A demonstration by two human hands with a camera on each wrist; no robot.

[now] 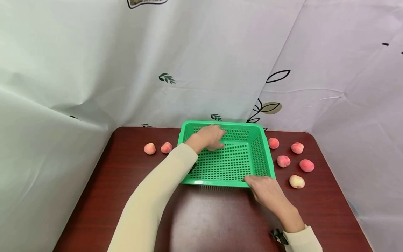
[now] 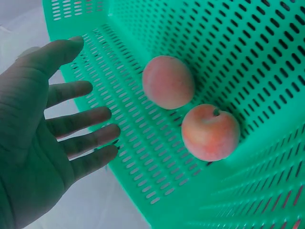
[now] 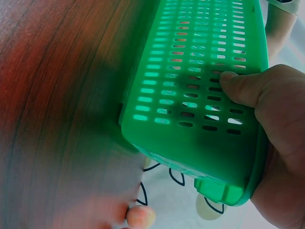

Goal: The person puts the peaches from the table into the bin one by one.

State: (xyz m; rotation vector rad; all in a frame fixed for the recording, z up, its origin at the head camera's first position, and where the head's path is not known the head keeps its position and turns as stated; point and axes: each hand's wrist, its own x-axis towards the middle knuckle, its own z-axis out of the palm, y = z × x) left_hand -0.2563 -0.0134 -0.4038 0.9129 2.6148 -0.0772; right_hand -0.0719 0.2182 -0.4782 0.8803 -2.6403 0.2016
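Our left hand (image 2: 43, 138), fingers spread and holding nothing, is inside the green basket (image 1: 258, 154) on the worktop (image 1: 126, 182), just left of two peaches (image 2: 167, 82). Our right hand (image 1: 266, 190) grips the basket's near right corner.

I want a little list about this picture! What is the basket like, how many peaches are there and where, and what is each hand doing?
basket: green basket with slotted walls, on the dark red table
peaches inside: two, seen in the left wrist view
peaches left of basket: two
peaches right of basket: five, such as
left hand: open, reaching inside the basket, holding nothing
right hand: gripping the basket's near right corner, thumb on the wall
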